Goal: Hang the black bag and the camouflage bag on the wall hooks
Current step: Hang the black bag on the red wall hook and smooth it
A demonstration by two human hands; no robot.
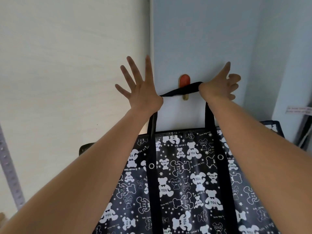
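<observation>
The black bag (pixel 185 179), printed with white bears, hangs in front of me against the pale blue wall. Its black strap (pixel 181 91) runs across the wooden wall hook with an orange-red top (pixel 184 81). My left hand (pixel 140 88) is at the strap's left end, fingers spread wide, with the strap passing under the heel of the palm. At the strap's right end is my right hand (pixel 221 85), fingers also spread, the strap crossing its wrist. Neither hand's fingers curl around the strap. No camouflage bag is in view.
A white panel (pixel 67 65) fills the left side and meets the blue wall at a vertical corner edge (pixel 150 31). A perforated metal rail (pixel 10 174) runs along the far left. Dark frames and a small label (pixel 298 109) stand at the right.
</observation>
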